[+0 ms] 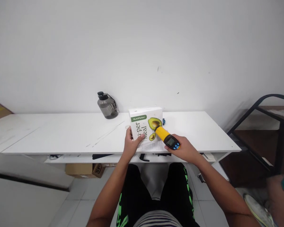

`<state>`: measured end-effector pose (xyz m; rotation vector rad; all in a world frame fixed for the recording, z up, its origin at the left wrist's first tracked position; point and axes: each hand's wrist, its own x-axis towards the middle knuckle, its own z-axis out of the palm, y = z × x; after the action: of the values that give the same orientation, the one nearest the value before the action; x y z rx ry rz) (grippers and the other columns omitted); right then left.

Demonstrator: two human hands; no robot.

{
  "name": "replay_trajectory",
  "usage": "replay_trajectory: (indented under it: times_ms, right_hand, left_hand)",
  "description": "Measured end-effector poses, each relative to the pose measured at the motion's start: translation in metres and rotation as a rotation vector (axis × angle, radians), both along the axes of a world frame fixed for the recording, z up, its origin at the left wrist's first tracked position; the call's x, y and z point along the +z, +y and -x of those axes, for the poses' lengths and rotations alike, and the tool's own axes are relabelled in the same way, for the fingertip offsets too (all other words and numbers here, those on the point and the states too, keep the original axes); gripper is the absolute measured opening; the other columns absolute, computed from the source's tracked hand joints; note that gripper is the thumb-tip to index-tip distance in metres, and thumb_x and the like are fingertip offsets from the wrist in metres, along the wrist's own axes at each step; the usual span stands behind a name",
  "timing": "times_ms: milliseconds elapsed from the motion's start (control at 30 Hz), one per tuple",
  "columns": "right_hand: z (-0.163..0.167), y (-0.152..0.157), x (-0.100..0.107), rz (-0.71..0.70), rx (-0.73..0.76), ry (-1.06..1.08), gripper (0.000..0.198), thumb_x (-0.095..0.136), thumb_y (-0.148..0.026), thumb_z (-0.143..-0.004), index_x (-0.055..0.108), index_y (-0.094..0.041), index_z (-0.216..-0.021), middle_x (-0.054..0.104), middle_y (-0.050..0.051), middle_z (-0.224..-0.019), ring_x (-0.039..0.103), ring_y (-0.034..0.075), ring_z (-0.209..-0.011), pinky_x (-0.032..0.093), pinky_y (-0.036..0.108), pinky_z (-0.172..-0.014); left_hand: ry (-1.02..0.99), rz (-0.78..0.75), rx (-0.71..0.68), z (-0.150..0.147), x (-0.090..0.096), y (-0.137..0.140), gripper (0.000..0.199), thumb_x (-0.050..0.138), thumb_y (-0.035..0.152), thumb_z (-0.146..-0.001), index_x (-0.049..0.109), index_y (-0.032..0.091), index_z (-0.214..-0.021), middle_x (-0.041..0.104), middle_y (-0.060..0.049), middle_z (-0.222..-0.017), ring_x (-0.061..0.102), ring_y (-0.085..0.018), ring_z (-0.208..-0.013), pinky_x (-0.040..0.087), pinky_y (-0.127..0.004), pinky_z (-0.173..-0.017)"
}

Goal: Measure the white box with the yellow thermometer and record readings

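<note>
A white carton with avocado pictures and a green label stands tilted above the white table. My left hand grips its lower left side, thumb across the front. In my right hand is a yellow and black infrared thermometer, its small screen and blue buttons facing up. The thermometer's nose points at the carton's front, beside the avocado print; whether it touches I cannot tell. Under the carton lies a printed sheet, partly hidden. A small blue object shows behind the carton's right edge.
A grey water bottle stands near the wall on the white table. Below is a shelf with dark items, and a cardboard box on the floor. A black metal frame and another person's leg are at the right.
</note>
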<state>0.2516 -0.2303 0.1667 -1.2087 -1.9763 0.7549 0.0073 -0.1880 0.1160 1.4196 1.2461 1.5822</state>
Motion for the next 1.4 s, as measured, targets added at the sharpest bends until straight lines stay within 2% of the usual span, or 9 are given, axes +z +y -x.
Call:
replay_trajectory:
  times_ms: [300, 600, 733, 833, 933, 1033, 1100, 1233, 1400]
  right_hand:
    - [0.000, -0.005, -0.010, -0.114, -0.063, -0.035, 0.025, 0.062, -0.029, -0.072, 0.059, -0.021, -0.096, 0.066, 0.002, -0.082, 0.059, 0.017, -0.072, 0.043, 0.026, -0.065]
    - [0.006, -0.010, -0.011, -0.086, -0.076, -0.030, 0.021, 0.063, -0.033, -0.072, 0.058, -0.021, -0.088, 0.064, 0.001, -0.079, 0.057, 0.018, -0.070, 0.042, 0.026, -0.063]
    - [0.004, -0.005, -0.023, 0.007, -0.116, 0.082, 0.034, 0.062, -0.044, -0.077, 0.058, -0.020, -0.102, 0.064, 0.003, -0.089, 0.059, 0.018, -0.079, 0.045, 0.028, -0.069]
    - [-0.013, 0.014, -0.044, 0.116, -0.188, 0.065, 0.052, 0.060, -0.046, -0.077, 0.049, -0.021, -0.121, 0.063, 0.005, -0.104, 0.059, 0.020, -0.090, 0.046, 0.031, -0.077]
    - [-0.042, 0.042, -0.073, 0.226, -0.351, -0.046, 0.066, 0.056, -0.045, -0.080, 0.034, -0.017, -0.136, 0.063, 0.008, -0.107, 0.061, 0.021, -0.090, 0.046, 0.033, -0.081]
    - [-0.067, 0.066, -0.100, 0.203, -0.531, -0.246, 0.064, 0.058, -0.042, -0.079, 0.038, -0.016, -0.134, 0.061, 0.013, -0.117, 0.060, 0.024, -0.100, 0.044, 0.032, -0.081]
    - [-0.078, 0.076, -0.112, 0.154, -0.582, -0.411, 0.058, 0.057, -0.041, -0.081, 0.043, -0.015, -0.131, 0.059, 0.014, -0.121, 0.058, 0.026, -0.105, 0.042, 0.032, -0.081]
    - [-0.084, 0.087, -0.127, 0.083, -0.619, -0.670, 0.051, 0.050, -0.045, -0.087, 0.050, -0.015, -0.128, 0.062, 0.013, -0.112, 0.058, 0.026, -0.101, 0.040, 0.033, -0.078]
    - [-0.079, 0.093, -0.131, 0.006, -0.661, -0.802, 0.051, 0.048, -0.047, -0.088, 0.052, -0.015, -0.128, 0.061, 0.014, -0.109, 0.054, 0.028, -0.101, 0.039, 0.036, -0.075]
  left_hand:
    - [0.109, -0.039, 0.008, -0.004, 0.000, -0.022, 0.075, 0.075, 0.041, -0.067, 0.039, 0.022, -0.130, 0.058, -0.009, -0.118, 0.059, -0.024, -0.104, 0.050, -0.041, -0.087]
    - [0.125, -0.066, 0.032, -0.001, -0.006, -0.024, 0.076, 0.075, 0.041, -0.066, 0.038, 0.022, -0.130, 0.057, -0.009, -0.117, 0.059, -0.024, -0.104, 0.050, -0.040, -0.087]
    - [0.095, -0.047, 0.096, -0.004, -0.015, -0.014, 0.072, 0.074, 0.043, -0.068, 0.040, 0.021, -0.127, 0.057, -0.009, -0.117, 0.059, -0.023, -0.103, 0.051, -0.038, -0.086]
    - [0.127, 0.004, 0.208, 0.003, -0.028, -0.002, 0.071, 0.074, 0.045, -0.067, 0.040, 0.021, -0.125, 0.059, -0.009, -0.114, 0.060, -0.023, -0.101, 0.051, -0.038, -0.084]
    - [0.168, 0.085, 0.325, 0.019, -0.045, 0.009, 0.071, 0.073, 0.048, -0.067, 0.039, 0.022, -0.123, 0.061, -0.009, -0.113, 0.062, -0.023, -0.099, 0.051, -0.039, -0.084]
    - [0.225, 0.160, 0.456, 0.036, -0.060, 0.017, 0.072, 0.072, 0.052, -0.067, 0.038, 0.022, -0.123, 0.061, -0.010, -0.114, 0.062, -0.025, -0.101, 0.050, -0.040, -0.085]
    - [0.271, 0.187, 0.511, 0.044, -0.069, 0.021, 0.075, 0.071, 0.055, -0.067, 0.037, 0.022, -0.125, 0.061, -0.010, -0.115, 0.061, -0.026, -0.103, 0.050, -0.041, -0.085]
    - [0.342, 0.205, 0.529, 0.049, -0.079, 0.030, 0.077, 0.069, 0.057, -0.068, 0.034, 0.021, -0.126, 0.059, -0.012, -0.119, 0.059, -0.027, -0.109, 0.048, -0.040, -0.087]
    - [0.440, 0.226, 0.517, 0.043, -0.085, 0.044, 0.080, 0.069, 0.056, -0.067, 0.031, 0.019, -0.127, 0.055, -0.015, -0.123, 0.056, -0.029, -0.111, 0.048, -0.041, -0.086]
